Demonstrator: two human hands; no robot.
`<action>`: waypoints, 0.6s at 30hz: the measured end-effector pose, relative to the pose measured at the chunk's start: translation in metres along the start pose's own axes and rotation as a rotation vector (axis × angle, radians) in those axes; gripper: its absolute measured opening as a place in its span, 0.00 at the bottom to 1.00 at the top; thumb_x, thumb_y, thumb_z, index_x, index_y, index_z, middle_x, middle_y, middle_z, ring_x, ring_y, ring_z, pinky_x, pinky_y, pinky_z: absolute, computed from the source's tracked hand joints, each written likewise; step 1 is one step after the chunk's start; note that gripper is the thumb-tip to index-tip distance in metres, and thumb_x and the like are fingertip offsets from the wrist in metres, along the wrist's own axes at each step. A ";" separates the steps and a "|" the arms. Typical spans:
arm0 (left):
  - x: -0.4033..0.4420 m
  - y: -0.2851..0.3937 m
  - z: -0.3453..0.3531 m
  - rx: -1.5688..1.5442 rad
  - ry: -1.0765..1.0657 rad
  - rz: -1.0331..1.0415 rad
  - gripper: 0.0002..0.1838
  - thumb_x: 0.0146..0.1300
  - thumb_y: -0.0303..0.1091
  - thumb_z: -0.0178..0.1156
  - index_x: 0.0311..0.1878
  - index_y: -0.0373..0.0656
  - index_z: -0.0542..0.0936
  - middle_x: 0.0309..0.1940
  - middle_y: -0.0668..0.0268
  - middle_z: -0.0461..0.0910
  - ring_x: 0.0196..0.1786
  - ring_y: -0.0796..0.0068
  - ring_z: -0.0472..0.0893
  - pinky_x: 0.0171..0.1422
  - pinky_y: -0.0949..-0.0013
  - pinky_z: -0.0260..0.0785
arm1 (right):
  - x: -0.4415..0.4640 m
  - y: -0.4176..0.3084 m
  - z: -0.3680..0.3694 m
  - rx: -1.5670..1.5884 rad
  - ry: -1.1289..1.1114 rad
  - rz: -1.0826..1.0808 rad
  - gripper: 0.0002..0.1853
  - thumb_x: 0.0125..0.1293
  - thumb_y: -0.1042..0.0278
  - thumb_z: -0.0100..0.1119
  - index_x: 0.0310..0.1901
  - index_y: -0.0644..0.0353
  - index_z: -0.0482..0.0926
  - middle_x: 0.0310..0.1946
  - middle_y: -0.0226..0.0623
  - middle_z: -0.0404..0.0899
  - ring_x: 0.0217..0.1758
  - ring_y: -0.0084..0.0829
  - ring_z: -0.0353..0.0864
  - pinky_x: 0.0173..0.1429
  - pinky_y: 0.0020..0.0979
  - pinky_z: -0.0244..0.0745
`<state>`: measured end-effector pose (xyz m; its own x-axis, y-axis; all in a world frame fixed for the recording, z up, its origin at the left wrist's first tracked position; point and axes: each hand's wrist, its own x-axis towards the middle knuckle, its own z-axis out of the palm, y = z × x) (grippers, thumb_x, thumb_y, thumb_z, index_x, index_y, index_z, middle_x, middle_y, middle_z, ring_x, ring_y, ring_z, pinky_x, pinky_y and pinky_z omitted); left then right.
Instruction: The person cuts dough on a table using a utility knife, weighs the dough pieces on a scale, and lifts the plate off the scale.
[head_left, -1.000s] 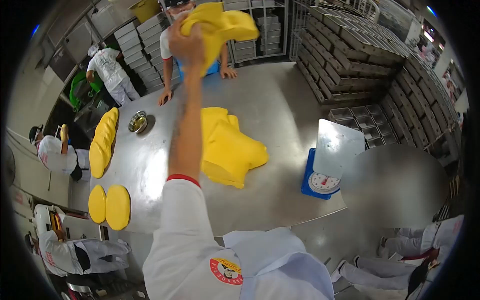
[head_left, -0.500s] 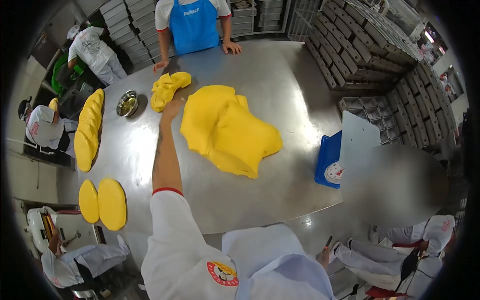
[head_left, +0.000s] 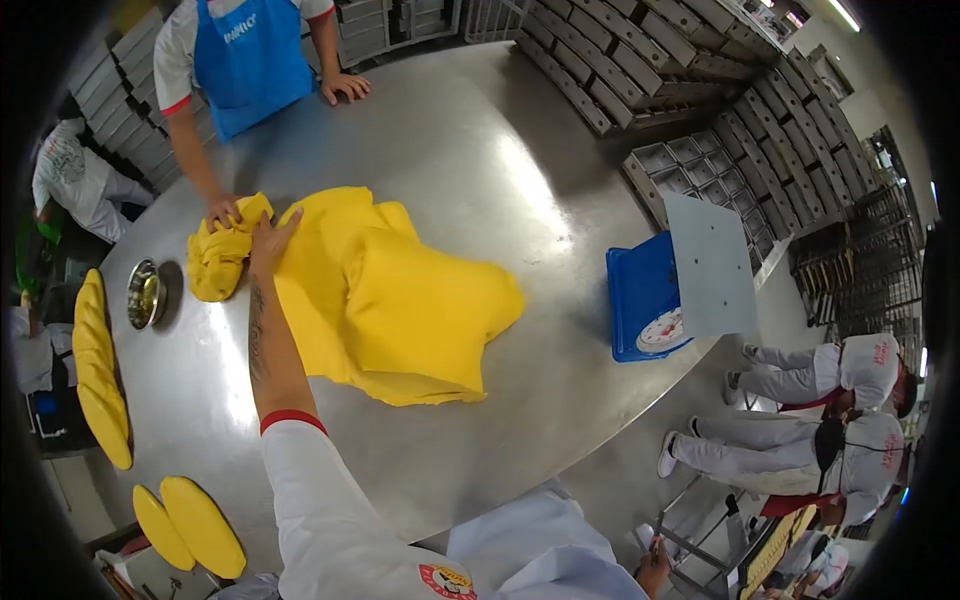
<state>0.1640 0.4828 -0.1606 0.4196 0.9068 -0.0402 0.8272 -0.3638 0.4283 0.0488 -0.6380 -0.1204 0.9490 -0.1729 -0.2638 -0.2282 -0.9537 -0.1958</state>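
Note:
My left hand (head_left: pixel 270 243) lies with its fingers spread between a small crumpled piece of yellow dough (head_left: pixel 215 268) and the left edge of a large yellow dough mass (head_left: pixel 420 305), touching both. A co-worker's hand (head_left: pixel 222 212) rests on top of the small piece. Down at the bottom edge, beside my apron, my right hand (head_left: pixel 655 568) is closed round something small and dark that I cannot make out. Both doughs lie on the steel table (head_left: pixel 480 440).
A metal bowl (head_left: pixel 146 294), a long dough roll (head_left: pixel 100 370) and two flat dough ovals (head_left: pixel 203 525) are at the left. A blue scale (head_left: pixel 640 295) stands at the right edge. Behind are stacked pans (head_left: pixel 640 60). A co-worker in a blue apron (head_left: pixel 250 60) leans across the table.
My left hand came down from the air with the small dough, which now lies by the large mass. The co-worker's hand has moved onto it. The view has turned and shifted.

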 end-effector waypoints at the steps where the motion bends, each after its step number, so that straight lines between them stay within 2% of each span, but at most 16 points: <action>1: -0.001 -0.008 0.010 0.085 -0.025 0.030 0.57 0.54 0.77 0.60 0.71 0.33 0.69 0.68 0.38 0.70 0.71 0.43 0.70 0.75 0.52 0.61 | -0.011 -0.044 -0.022 0.031 -0.071 0.041 0.27 0.69 0.66 0.56 0.69 0.60 0.73 0.55 0.45 0.80 0.55 0.38 0.78 0.59 0.36 0.69; 3: 0.003 -0.014 0.015 0.210 -0.113 0.062 0.55 0.54 0.75 0.62 0.66 0.29 0.73 0.63 0.39 0.74 0.66 0.47 0.75 0.71 0.55 0.66 | -0.021 -0.120 -0.059 0.071 -0.181 0.086 0.27 0.69 0.67 0.56 0.69 0.62 0.72 0.61 0.48 0.80 0.62 0.39 0.79 0.67 0.35 0.70; 6: -0.029 -0.001 -0.029 0.042 -0.338 -0.031 0.50 0.53 0.71 0.66 0.59 0.27 0.79 0.53 0.44 0.81 0.56 0.55 0.82 0.62 0.61 0.72 | 0.023 -0.078 -0.020 0.123 0.119 -0.429 0.27 0.66 0.77 0.55 0.68 0.59 0.75 0.27 0.33 0.79 0.22 0.19 0.72 0.27 0.30 0.69; 7: -0.044 0.007 -0.046 -0.077 -0.419 -0.084 0.48 0.53 0.70 0.67 0.57 0.26 0.80 0.50 0.47 0.84 0.52 0.58 0.84 0.59 0.62 0.74 | 0.032 -0.071 -0.019 0.095 0.066 -0.413 0.27 0.66 0.77 0.55 0.68 0.59 0.75 0.27 0.32 0.79 0.22 0.19 0.72 0.27 0.29 0.69; 9: -0.068 -0.009 -0.043 -0.437 -0.385 0.005 0.45 0.54 0.67 0.68 0.55 0.27 0.81 0.43 0.53 0.86 0.47 0.62 0.85 0.55 0.64 0.76 | 0.053 -0.067 -0.013 0.072 0.004 -0.410 0.27 0.66 0.76 0.55 0.68 0.59 0.75 0.26 0.31 0.79 0.21 0.19 0.73 0.26 0.29 0.69; 12: -0.147 0.025 -0.096 -0.556 -0.442 -0.159 0.38 0.60 0.59 0.67 0.58 0.31 0.80 0.49 0.59 0.85 0.47 0.64 0.85 0.53 0.62 0.77 | 0.086 -0.075 0.009 0.156 -0.046 -0.452 0.27 0.67 0.74 0.55 0.69 0.57 0.74 0.26 0.29 0.78 0.19 0.19 0.74 0.24 0.28 0.68; 16: -0.210 -0.013 -0.086 -0.726 -0.484 -0.069 0.33 0.66 0.53 0.62 0.65 0.37 0.75 0.55 0.60 0.82 0.52 0.65 0.84 0.55 0.59 0.79 | 0.090 -0.176 -0.004 0.356 -0.253 -0.464 0.26 0.70 0.73 0.55 0.70 0.55 0.73 0.25 0.27 0.76 0.18 0.18 0.73 0.22 0.26 0.69; 18: -0.266 -0.014 -0.103 -0.880 -0.513 -0.129 0.28 0.70 0.49 0.59 0.66 0.40 0.74 0.55 0.61 0.82 0.54 0.66 0.83 0.56 0.59 0.80 | 0.097 -0.202 0.008 0.448 -0.365 -0.541 0.26 0.71 0.73 0.55 0.71 0.55 0.72 0.26 0.27 0.76 0.18 0.18 0.73 0.22 0.25 0.70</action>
<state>0.0021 0.2691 -0.0631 0.6272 0.6525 -0.4254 0.3965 0.2026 0.8954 0.1856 -0.4600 -0.1137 0.8396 0.4520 -0.3013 0.1050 -0.6792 -0.7264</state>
